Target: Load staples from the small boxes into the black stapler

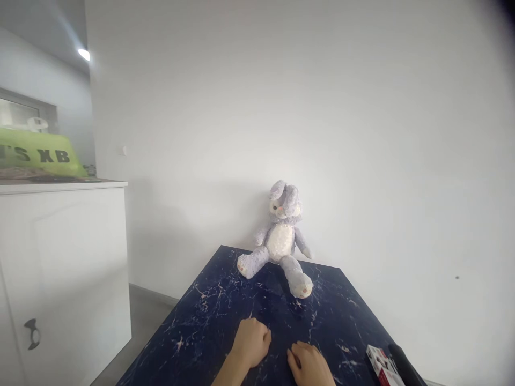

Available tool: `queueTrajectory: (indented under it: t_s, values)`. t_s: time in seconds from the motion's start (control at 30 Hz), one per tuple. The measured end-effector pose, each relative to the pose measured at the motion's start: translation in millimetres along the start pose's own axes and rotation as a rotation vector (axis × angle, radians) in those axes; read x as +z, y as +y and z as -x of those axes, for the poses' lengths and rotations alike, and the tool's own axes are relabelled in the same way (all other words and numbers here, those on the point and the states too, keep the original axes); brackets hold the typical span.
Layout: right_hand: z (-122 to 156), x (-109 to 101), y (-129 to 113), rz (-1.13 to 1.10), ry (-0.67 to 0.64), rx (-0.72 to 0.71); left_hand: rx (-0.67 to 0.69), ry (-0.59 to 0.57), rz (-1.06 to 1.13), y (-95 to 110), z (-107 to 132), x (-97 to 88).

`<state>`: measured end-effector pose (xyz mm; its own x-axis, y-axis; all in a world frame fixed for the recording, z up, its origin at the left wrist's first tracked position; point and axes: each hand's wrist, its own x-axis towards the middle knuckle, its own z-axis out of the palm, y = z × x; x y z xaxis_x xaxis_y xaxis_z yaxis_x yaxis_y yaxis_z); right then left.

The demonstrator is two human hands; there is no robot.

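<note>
A lavender plush rabbit [281, 241] with a white belly sits at the far end of a dark blue marbled table [209, 316], leaning against the white wall, legs stretched toward me. My left hand [251, 341] rests on the tabletop near me with its fingers curled under into a loose fist. My right hand [308, 363] lies beside it, fingers also curled in, partly cut off by the frame's lower edge. Nothing shows in either hand. Both hands are well short of the rabbit.
A small red-and-white box [382, 364] and a black object [406, 364] lie at the table's near right edge. A white cabinet [64, 268] stands at the left, with a green item lettered in black [38, 153] on top. Grey floor lies between cabinet and table.
</note>
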<state>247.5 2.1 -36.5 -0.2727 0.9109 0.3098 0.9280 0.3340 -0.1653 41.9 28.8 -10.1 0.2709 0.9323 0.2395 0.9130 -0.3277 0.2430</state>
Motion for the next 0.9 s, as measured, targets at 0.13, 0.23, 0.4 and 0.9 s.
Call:
queueTrajectory:
  t_s: [0.13, 0.23, 0.4, 0.9]
  values:
    - [1, -2, 3, -0.054, -0.023, 0.002, 0.012, -0.027, 0.003, 0, -9, 2.2]
    - [-1, 1, 4, -0.043, -0.053, 0.017, 0.024, -0.033, -0.01, 0, -11, 1.1]
    - [-5, 7, 2, 0.019, -0.054, 0.035, 0.04, -0.033, -0.021, 1, -13, -0.9]
    - [1, -10, -3, -0.045, 0.01, 0.031, 0.025, -0.035, -0.013, 5, -7, -4.3]
